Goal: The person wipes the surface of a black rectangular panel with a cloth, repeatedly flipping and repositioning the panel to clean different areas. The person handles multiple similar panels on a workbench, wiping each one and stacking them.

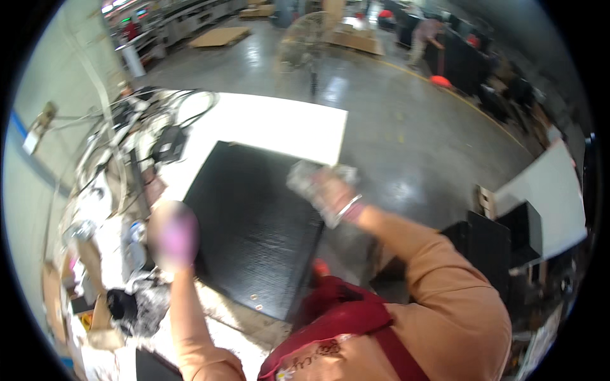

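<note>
A large black rectangular panel [254, 222] with a finely textured, shiny face lies on the white table [279, 120] in front of me. Two small ring-shaped marks show near its lower edge. My right hand [333, 192], with a pale band at the wrist, reaches to the panel's upper right edge. Its fingers are closed on a crumpled whitish cloth [304, 178], whose exact kind is hard to tell. My left hand [173, 235] is beside the panel's left edge, smeared into a pinkish blur. Its fingers and anything in them cannot be made out.
Tangled cables [136, 120] and a black power adapter [170, 143] crowd the table's left side. An open cardboard box [101, 320] stands lower left. Black boards [486, 244] stand at right. Beyond the table are a standing fan [305, 54] and a distant person [424, 39] on the grey floor.
</note>
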Motion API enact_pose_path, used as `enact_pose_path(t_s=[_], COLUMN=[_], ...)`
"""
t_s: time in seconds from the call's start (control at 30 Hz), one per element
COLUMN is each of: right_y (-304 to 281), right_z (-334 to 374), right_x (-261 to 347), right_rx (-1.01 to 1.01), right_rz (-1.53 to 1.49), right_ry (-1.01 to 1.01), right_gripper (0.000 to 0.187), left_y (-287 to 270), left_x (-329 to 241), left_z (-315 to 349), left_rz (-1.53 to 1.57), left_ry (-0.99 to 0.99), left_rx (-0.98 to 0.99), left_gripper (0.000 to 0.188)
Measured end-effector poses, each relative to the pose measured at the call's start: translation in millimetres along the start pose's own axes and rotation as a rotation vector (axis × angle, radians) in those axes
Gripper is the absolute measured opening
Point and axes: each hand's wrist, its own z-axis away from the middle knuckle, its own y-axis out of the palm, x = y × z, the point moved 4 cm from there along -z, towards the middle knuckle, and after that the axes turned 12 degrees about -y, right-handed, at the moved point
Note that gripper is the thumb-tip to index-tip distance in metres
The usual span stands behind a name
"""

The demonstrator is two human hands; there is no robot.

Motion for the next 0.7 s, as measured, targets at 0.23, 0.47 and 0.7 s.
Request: enact_pose_path(t_s=[0.23, 0.47, 0.7], right_y=[6, 6, -38], right_z=[-25, -128, -105], right_x=[124, 3, -65], right_rx=[-0.009, -0.006, -0.106], right_rz=[-0.055, 0.049, 0.001], right_ry=[-0.685, -0.275, -0.302], right_gripper=[0.031, 0.035, 0.039], left_y=[36, 55, 118], left_x=[-13, 23, 60], left_z=[-8, -10, -60], left_rz=[0.061, 0.2, 0.244], left_ry=[0.045, -0.025, -0.105], left_rx=[-0.143, 0.105, 0.398], left_gripper=[0.041, 0.04, 0.044])
